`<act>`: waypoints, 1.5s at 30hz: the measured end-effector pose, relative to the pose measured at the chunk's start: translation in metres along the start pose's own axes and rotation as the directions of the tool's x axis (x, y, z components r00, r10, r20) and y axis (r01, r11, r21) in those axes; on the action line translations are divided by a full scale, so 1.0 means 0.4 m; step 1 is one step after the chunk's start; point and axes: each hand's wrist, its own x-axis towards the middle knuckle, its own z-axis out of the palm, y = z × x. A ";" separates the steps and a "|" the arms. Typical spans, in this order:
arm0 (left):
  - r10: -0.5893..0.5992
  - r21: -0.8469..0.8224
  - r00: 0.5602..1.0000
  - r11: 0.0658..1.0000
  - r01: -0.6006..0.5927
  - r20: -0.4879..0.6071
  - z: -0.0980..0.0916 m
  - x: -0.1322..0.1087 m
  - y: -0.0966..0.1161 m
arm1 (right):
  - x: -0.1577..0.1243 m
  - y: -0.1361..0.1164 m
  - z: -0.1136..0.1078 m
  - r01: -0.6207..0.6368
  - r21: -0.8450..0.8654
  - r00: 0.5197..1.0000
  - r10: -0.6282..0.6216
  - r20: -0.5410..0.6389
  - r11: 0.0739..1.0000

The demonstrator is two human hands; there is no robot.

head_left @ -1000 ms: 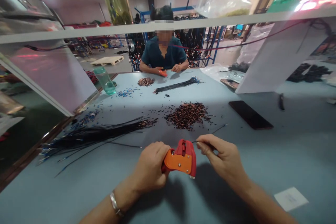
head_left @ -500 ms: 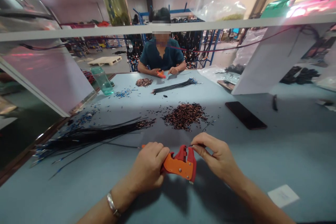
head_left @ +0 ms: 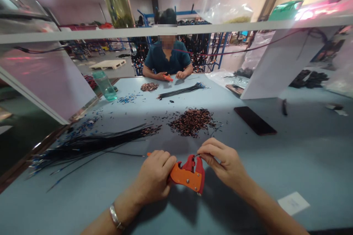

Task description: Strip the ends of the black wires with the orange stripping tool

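My left hand [head_left: 154, 176] is closed round the handles of an orange and red wire stripper [head_left: 187, 174], held just above the blue table [head_left: 289, 154]. My right hand [head_left: 220, 161] pinches a thin black wire [head_left: 213, 130] and holds its end at the stripper's red jaws. The wire runs away from my fingers toward a pile of copper and black wire offcuts [head_left: 193, 121]. A long bundle of black wires [head_left: 96, 141] lies to the left of my hands.
A dark phone [head_left: 255, 120] lies at the right, a paper slip [head_left: 293, 203] near the front edge. A green bottle [head_left: 104, 85] stands at the left. A person opposite [head_left: 167, 58] works with another orange tool, beside a wire bundle [head_left: 182, 90]. A shelf crosses overhead.
My right hand has moved left and brought the wire's end into the stripper's jaws. The stripper's jaws have opened a little. The view has shifted slightly.
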 end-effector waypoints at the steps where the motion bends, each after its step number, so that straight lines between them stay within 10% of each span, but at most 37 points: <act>1: -0.002 0.001 1.000 1.000 0.002 -0.002 0.000 0.000 0.001 | 0.000 0.000 -0.001 0.006 -0.003 1.000 -0.006 0.001 1.000; 10: -0.011 -0.105 0.999 0.994 0.007 -0.033 0.004 -0.006 -0.007 | 0.003 -0.007 -0.002 0.047 0.017 0.998 -0.048 0.029 0.999; 15: -0.045 -0.439 0.998 0.898 0.025 -0.036 -0.014 -0.001 0.006 | 0.001 -0.019 -0.002 0.036 -0.004 0.998 -0.036 -0.047 0.999; 21: -0.123 -0.904 0.920 0.176 0.390 0.373 -0.015 -0.018 0.024 | 0.001 -0.031 -0.004 0.055 -0.051 0.990 -0.061 -0.124 0.997; 30: 0.021 -0.690 0.872 -0.602 0.402 0.489 0.032 -0.007 0.011 | -0.009 -0.040 0.018 0.031 -0.070 0.993 -0.039 -0.115 0.997; 45: 0.197 -0.529 0.795 -0.651 0.544 0.574 0.044 -0.010 0.010 | -0.007 -0.043 0.025 -0.075 -0.110 0.984 0.056 -0.168 0.991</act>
